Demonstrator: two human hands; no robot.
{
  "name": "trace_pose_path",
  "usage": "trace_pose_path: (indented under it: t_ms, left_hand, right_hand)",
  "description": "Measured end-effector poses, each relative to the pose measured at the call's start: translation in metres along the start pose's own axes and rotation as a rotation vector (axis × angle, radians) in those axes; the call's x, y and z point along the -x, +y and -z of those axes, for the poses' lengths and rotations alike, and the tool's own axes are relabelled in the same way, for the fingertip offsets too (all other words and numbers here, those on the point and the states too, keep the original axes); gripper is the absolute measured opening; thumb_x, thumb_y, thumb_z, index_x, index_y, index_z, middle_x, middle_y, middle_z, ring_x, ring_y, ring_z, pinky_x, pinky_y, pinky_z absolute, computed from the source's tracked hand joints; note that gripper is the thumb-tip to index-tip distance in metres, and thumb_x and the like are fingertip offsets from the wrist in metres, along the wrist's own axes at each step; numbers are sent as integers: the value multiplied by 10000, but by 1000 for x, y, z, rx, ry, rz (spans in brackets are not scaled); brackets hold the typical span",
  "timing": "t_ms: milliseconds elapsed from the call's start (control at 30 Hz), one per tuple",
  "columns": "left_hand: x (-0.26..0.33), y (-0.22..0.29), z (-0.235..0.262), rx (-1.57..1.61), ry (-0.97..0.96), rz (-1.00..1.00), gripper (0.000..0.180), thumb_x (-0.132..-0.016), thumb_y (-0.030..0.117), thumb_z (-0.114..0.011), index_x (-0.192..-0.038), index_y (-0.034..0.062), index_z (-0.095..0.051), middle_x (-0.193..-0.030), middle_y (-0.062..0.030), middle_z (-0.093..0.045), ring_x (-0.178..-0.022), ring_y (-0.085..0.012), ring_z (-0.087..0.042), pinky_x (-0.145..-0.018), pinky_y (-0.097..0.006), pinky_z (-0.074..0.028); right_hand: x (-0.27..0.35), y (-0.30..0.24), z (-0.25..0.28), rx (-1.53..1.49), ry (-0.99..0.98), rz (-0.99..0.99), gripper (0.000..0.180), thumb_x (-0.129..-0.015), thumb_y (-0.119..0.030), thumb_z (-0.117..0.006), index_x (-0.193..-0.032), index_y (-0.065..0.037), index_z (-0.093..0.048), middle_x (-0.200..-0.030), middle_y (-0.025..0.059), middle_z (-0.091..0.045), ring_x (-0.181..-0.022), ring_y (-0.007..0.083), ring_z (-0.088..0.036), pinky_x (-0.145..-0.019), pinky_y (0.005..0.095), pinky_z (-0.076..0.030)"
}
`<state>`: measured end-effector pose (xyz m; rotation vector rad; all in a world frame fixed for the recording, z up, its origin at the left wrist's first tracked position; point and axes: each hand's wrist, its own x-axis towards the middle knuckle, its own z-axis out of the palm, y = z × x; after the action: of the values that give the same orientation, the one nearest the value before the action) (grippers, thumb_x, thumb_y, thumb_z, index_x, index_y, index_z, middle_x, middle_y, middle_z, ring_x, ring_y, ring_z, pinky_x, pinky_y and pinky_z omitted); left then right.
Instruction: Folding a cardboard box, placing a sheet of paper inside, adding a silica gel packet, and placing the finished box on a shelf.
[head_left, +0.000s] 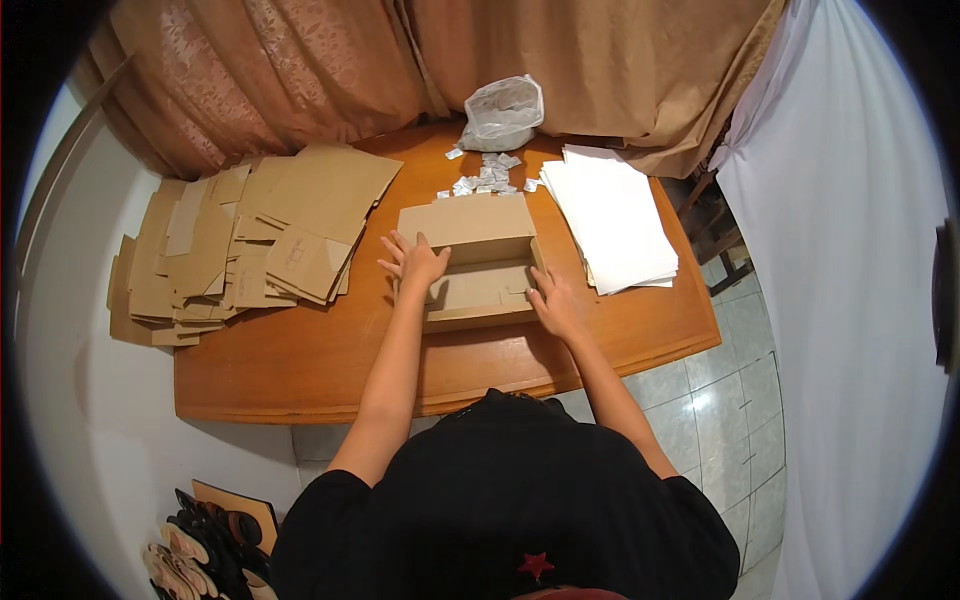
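A brown cardboard box (482,286) stands on the wooden table in front of me, its lid (466,219) raised at the far side and its inside bare. My left hand (418,262) is at the box's left end, fingers spread, with the thumb by the lid's lower left corner. At the right end, my right hand (553,300) rests against the side wall with its fingers stretched out. Neither hand is closed round anything. The left hand's palm side and part of the box's left wall are hidden.
Flattened cardboard boxes (300,190) lie piled on the left of the wooden table (300,375). White paper sheets (615,220) are stacked on the right. Beyond the lid, small silvery packets (490,178) lie loose beside a clear plastic bag (503,112). Brown curtains (330,70) hang behind.
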<state>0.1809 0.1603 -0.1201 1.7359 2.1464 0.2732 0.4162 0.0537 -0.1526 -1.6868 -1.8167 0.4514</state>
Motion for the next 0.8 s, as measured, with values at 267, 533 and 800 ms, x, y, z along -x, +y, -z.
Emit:
trace_pose_path:
  t_ms: [267, 533, 800]
  left_hand:
    - [34, 93, -31, 81, 57, -559, 590, -751, 436, -594, -1243, 130, -482, -1451, -180, -115, -1344, -368, 20, -976, -664, 14]
    - [48, 159, -65, -10, -85, -908, 493, -774, 338, -588, -1216, 134, -510, -1415, -183, -218, -1346, -348, -59, -992, -652, -8]
    - [37, 161, -97, 186, -142, -953, 348, -780, 243, -584, -1074, 57, -581, -1303, -221, -377, -1298, -398, -203, -1047, -461, -223]
  right_hand:
    - [-9, 32, 14, -148, -84, 137, 418, -815, -260, -554, -1187, -71, -522, -1263, 216, -415, -1164, 381, -381, -977, 427, -314]
    - [-26, 98, 38, 131, 285, -207, 513, -721, -274, -661, -1147, -42, -496, -1161, 179, -457, -1089, 347, -411, -921, 458, -336]
    - [-37, 111, 28, 372, 342, -134, 274, -668, -173, -667, -905, -56, -594, -986, 114, -535, -985, 279, -480, -819, 427, -370]
